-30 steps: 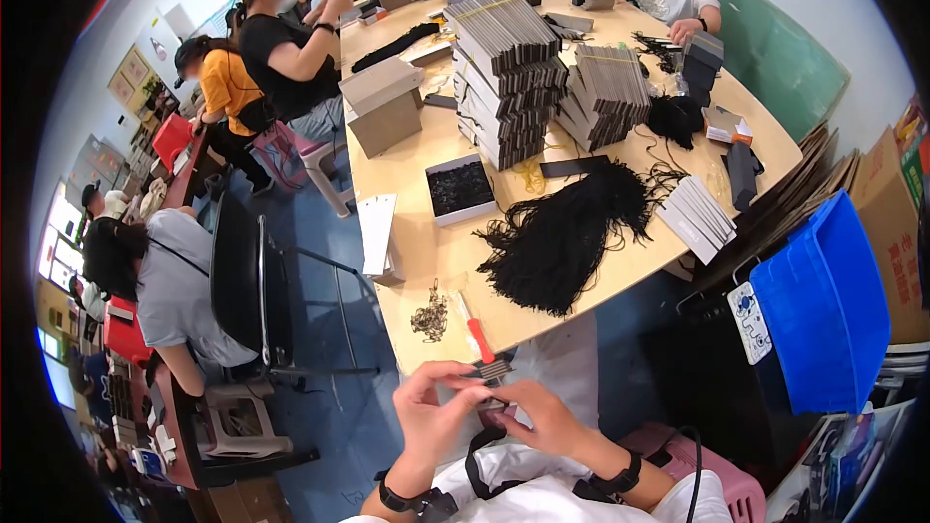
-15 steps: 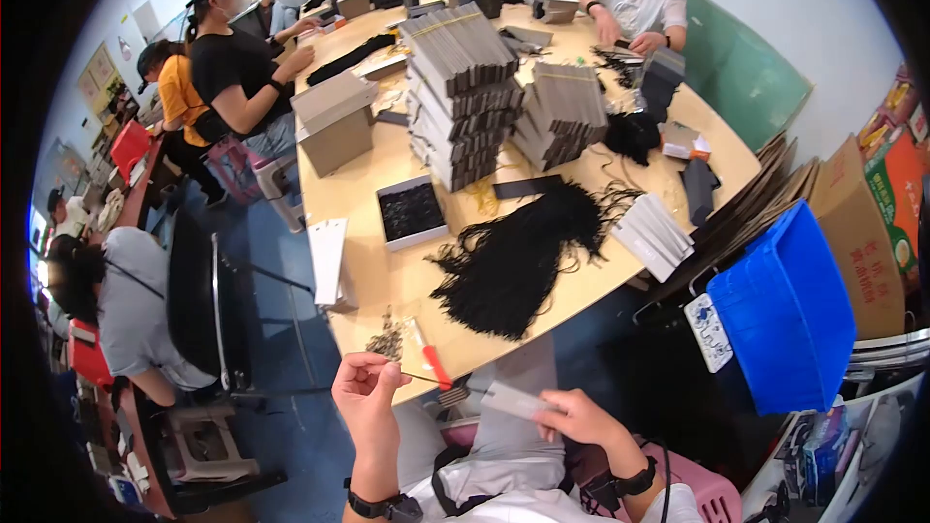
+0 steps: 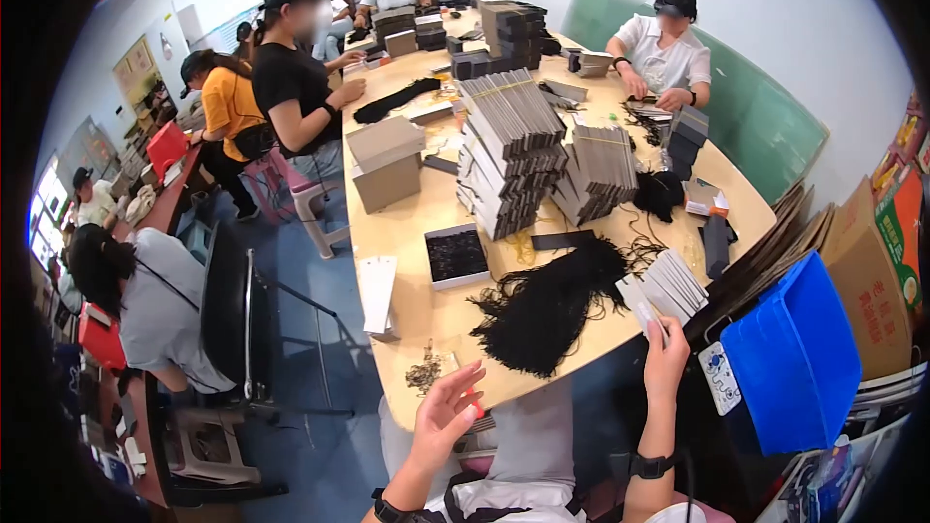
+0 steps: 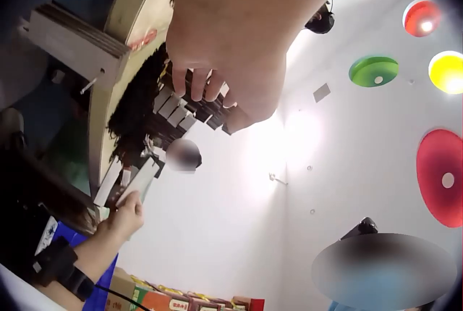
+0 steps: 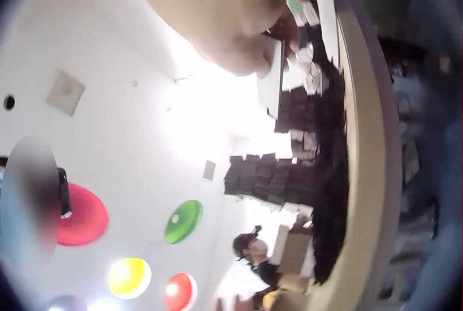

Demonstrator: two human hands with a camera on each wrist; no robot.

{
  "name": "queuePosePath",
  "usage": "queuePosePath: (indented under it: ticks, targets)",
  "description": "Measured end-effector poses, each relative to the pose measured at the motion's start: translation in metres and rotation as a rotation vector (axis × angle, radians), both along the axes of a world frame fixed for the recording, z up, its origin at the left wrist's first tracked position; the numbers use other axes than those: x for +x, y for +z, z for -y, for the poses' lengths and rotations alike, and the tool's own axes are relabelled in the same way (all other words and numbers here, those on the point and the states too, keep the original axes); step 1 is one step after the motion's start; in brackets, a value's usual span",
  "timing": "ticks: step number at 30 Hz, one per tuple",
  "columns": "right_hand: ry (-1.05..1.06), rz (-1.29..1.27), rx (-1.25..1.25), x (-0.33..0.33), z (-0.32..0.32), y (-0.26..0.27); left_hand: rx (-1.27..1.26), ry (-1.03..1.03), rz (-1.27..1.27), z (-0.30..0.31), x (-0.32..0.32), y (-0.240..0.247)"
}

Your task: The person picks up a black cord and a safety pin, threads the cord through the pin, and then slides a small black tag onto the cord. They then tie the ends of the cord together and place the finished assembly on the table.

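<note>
My right hand (image 3: 666, 356) pinches a pale grey card (image 3: 637, 304) between thumb and fingers, at the table's right front edge. The card overlaps the left side of a fanned pile of similar cards (image 3: 680, 283). My left hand (image 3: 444, 418) is over the near table edge, fingers loosely bent and holding nothing. Close by it lie a red-handled tool (image 3: 476, 401), partly hidden by the fingers, and a small heap of thin metal-looking pieces (image 3: 422, 371). In the left wrist view a stack of grey cards (image 4: 76, 44) shows below the table edge.
A bundle of black cords (image 3: 547, 310) spreads across the near table. Behind it stand tall banded stacks of cards (image 3: 509, 155), a box of black bits (image 3: 457, 258) and a grey box (image 3: 386, 165). A blue bin (image 3: 790, 358) is at the right. Several people sit around.
The hands were together at the lap, then drew apart with a dark cord between them and the card in the right hand. Now the right hand has carried the card right; the left hand is empty.
</note>
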State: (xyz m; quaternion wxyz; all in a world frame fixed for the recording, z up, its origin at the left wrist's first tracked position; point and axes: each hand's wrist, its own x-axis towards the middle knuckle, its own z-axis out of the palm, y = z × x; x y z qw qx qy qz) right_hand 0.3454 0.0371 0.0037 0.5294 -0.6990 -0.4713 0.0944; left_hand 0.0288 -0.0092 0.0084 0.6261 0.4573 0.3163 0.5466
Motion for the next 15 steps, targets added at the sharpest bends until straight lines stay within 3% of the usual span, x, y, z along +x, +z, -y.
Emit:
queuePosePath:
  ticks: [4, 8, 10, 11, 15]
  targets:
    - [-0.089, -0.305, 0.085, -0.040, -0.007, -0.008, -0.028, 0.076, -0.077, 0.006, -0.026, -0.013]
    - [-0.130, -0.297, 0.186, -0.014, -0.027, -0.032, -0.100, 0.170, -0.190, 0.007, -0.040, -0.020]
    - [-0.090, -0.165, 0.150, 0.017, -0.029, -0.030, -0.009, 0.209, -0.256, 0.006, -0.046, -0.033]
    - [-0.147, 0.115, 0.085, 0.032, -0.027, -0.026, -0.017, 0.195, -0.237, 0.006, -0.047, -0.036]
    - [-0.147, 0.380, 0.001, 0.070, -0.034, -0.034, 0.003, 0.177, -0.291, 0.004, -0.048, -0.039]
